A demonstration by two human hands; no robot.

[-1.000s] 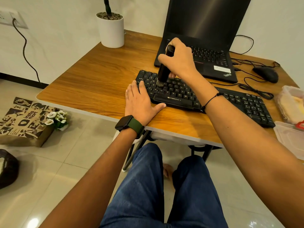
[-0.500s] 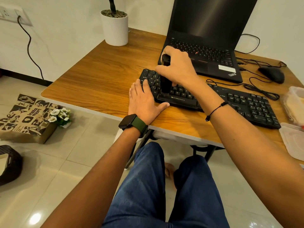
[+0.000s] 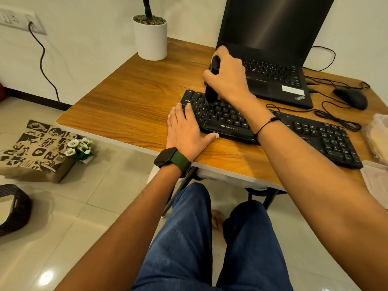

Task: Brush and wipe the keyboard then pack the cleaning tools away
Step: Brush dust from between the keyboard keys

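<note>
A black, full-size keyboard (image 3: 273, 127) of matte plastic, marked "ZEBRONICS" on its front edge, is shown lying slantwise on the wood-grain counter (image 3: 134, 106), near its front edge. A black cylindrical brush (image 3: 211, 85) is held almost upright above the keyboard's left-hand keys, its lower tip down at the upper letter rows; the bristles themselves cannot be made out clearly. The brush is enclosed in the grip of the right hand (image 3: 228, 78): the fingers are curled round the barrel from the right and the thumb is laid across its near side, with the wrist raised and a thin black cord bracelet (image 3: 265, 126) seen on the forearm. The left hand (image 3: 186, 131) is laid flat, palm down, with straight fingers over the keyboard's left end and the thumb spread along its front edge; nothing is held by it. A black smartwatch with a green strap (image 3: 171, 157) is worn on the left wrist.

Behind the keyboard an open black laptop (image 3: 273, 59) is seen, labelled "ThinkPad" on its palm rest, its screen dark. A black wired mouse (image 3: 350, 98) and looped cables are placed to the right. A white cylindrical plant pot (image 3: 151, 40) topped with gravel is set at the counter's far left corner. Translucent plastic containers (image 3: 378, 135) are cut off by the right border. On the tiled floor a printed paper bag (image 3: 35, 150) reading "insta mart" is seen beside a small bunch of white flowers (image 3: 79, 148).
</note>
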